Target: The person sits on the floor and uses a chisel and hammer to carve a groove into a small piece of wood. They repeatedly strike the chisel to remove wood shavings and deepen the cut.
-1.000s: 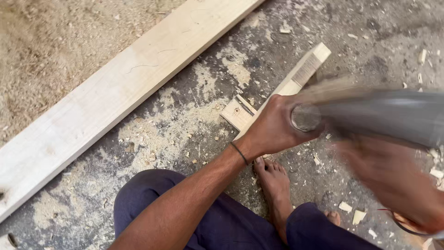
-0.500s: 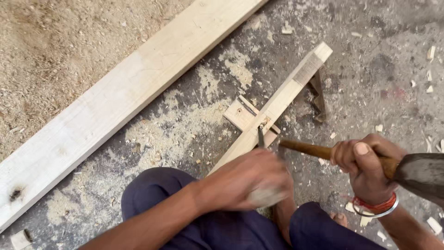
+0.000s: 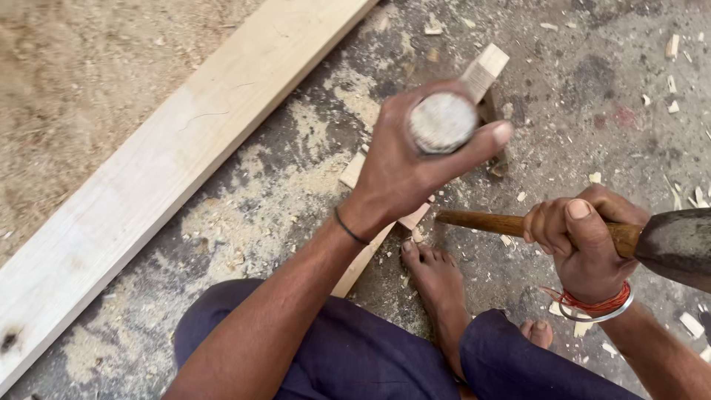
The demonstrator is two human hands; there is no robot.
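Left hand: my left hand (image 3: 404, 167) is wrapped tight around a round wooden handle (image 3: 443, 122), likely a chisel, held up above the wood piece (image 3: 485, 70).
Right hand: my right hand (image 3: 585, 241) is closed tight around the brown stick (image 3: 481, 222) of a heavy dark-headed tool (image 3: 678, 244), just right of the wood piece.
Wood piece: it lies on the floor, running from my knee up and away, with my bare foot (image 3: 437, 278) just beside its near part.
Risk: I think the heavy head could miss the round handle and hit my fingers.
Risk too: my toes are near the wood piece, so a slip could hurt them.
Floor: grey, rough floor (image 3: 592, 96), with sawdust and small chips (image 3: 672, 46) all over.
Room: a long pale plank (image 3: 170, 163) lies left of the wood piece, with sandy ground (image 3: 74, 67) past it.
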